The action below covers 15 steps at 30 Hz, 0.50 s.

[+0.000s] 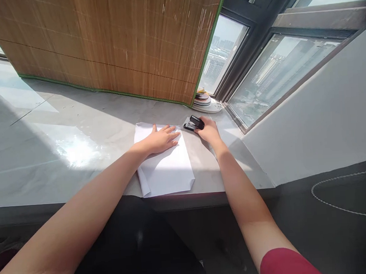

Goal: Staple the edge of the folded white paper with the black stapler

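Observation:
White paper [166, 175] lies on the pale stone sill near its front edge, with a curled left side and a bent lower right corner. My left hand [163, 139] rests flat on the upper part of the paper, fingers spread and pointing right. Just beyond the paper's upper right corner, my right hand [210, 131] grips a black stapler [193, 122] from its right end. The stapler is close to the sill; whether it touches the surface I cannot tell. Part of its right end is hidden by my fingers.
A bamboo blind [112, 42] with green edging hangs down to the sill at the back. A stack of round plates or discs [206, 104] stands in the corner by the window [266, 74]. A white wall [318, 116] bounds the right side. A beaded cord [313, 193] hangs at lower right.

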Tool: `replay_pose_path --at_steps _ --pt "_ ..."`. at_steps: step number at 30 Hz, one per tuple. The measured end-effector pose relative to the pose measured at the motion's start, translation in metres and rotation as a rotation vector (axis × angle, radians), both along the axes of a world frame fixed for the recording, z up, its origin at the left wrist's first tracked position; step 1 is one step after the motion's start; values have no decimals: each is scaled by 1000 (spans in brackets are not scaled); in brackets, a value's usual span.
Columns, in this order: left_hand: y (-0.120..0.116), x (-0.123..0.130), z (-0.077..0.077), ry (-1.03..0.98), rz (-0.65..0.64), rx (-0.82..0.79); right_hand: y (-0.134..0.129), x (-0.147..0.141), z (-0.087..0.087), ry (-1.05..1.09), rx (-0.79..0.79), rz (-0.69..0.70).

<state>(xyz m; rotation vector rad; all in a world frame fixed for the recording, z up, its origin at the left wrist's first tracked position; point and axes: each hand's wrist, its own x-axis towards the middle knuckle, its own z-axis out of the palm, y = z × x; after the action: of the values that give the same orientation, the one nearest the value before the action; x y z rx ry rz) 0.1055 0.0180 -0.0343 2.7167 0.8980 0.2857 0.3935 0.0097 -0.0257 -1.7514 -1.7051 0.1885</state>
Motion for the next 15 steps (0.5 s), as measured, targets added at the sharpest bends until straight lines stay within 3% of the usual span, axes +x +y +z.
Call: replay_pose_path --at_steps 4,9,12,15 --pt "5 -5 8 -245 144 -14 -8 -20 10 137 101 -29" --pt "25 -37 21 -871 577 61 -31 -75 26 234 81 251" --pt "36 -57 20 -1139 806 53 -41 -106 23 177 21 395" --pt "39 -66 17 -1205 904 33 -44 -125 12 81 -11 438"
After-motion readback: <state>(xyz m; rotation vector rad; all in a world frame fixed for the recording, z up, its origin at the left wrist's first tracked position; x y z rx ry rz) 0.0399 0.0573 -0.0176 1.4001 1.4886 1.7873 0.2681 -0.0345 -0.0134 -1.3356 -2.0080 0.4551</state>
